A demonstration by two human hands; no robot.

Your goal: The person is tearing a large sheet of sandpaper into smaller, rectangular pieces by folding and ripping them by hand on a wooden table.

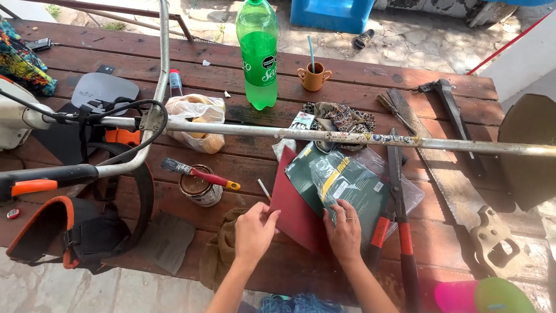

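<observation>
We see a big wooden table [359, 72] with a long metal pole [347, 138] lying across it. A green bottle [258, 52] stands far back. Near the front edge lies a red sheet [292, 211], maybe sandpaper. Our left hand [253, 230] pinches its edge. Our right hand [344, 230] presses flat, fingers together, on a green packet [341, 179] just beside it.
</observation>
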